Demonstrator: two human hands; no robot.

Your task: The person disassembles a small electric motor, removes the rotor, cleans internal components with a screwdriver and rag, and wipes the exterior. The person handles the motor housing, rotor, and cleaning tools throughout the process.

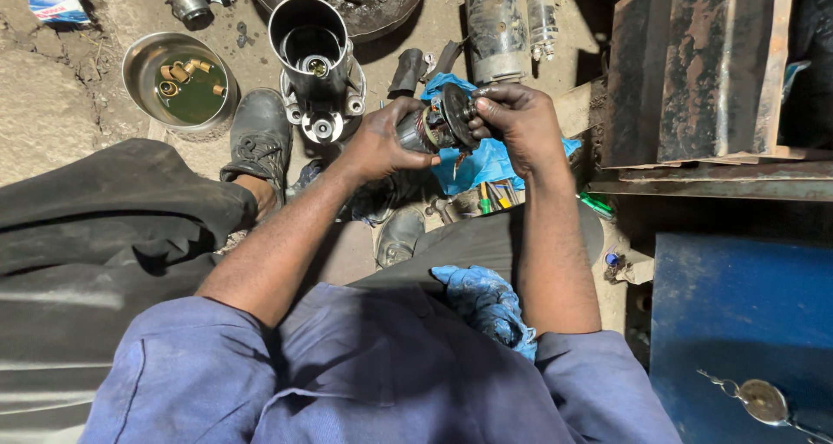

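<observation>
My left hand [382,140] grips the body of a small motor armature [434,127] with copper windings and a dark round end plate. My right hand [516,123] holds the plate end of the same part, fingers pinched on its rim. Both hands are raised above a blue cloth [486,162] lying on the ground. A second blue rag [486,305] rests on my lap. I sit low, in blue work sleeves, with my black shoe [259,136] stretched out to the left.
A cylindrical metal housing [314,62] stands upright ahead. A steel bowl [178,79] holds greenish fluid and small brass parts. Another motor body [499,27] lies further back. Rusty metal plates [694,71] and a blue box [737,322] stand on the right.
</observation>
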